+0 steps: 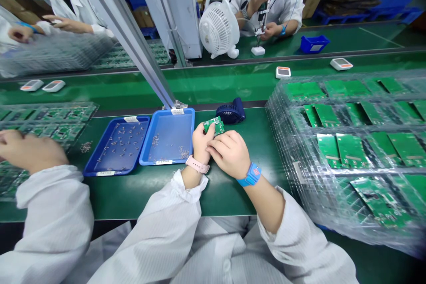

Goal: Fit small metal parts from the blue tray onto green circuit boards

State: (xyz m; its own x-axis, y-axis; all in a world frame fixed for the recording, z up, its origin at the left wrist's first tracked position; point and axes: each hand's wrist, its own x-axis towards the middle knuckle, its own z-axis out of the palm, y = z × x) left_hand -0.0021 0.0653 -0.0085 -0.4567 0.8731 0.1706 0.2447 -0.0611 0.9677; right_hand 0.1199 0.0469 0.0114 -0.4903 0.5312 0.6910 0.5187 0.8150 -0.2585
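A small green circuit board (218, 126) is held in my left hand (201, 145), thumb on top, above the middle of the green bench. Close against it, my right hand (232, 153) has its fingers pinched together near the left thumb and the board's near edge. What those fingertips hold, if anything, is hidden. Left of my hands lies a blue tray (166, 138) with small metal parts gathered in its corners. Beside that tray, a second blue tray (116, 147) has similar parts scattered over its floor.
A dark blue handheld fan (230, 112) lies just beyond my hands. Stacked clear plastic trays (293, 159) with green boards fill the right side. A neighbour's hand (36, 151) reaches over more boards at left. Across the bench stands a white fan (218, 26), near another person's hands.
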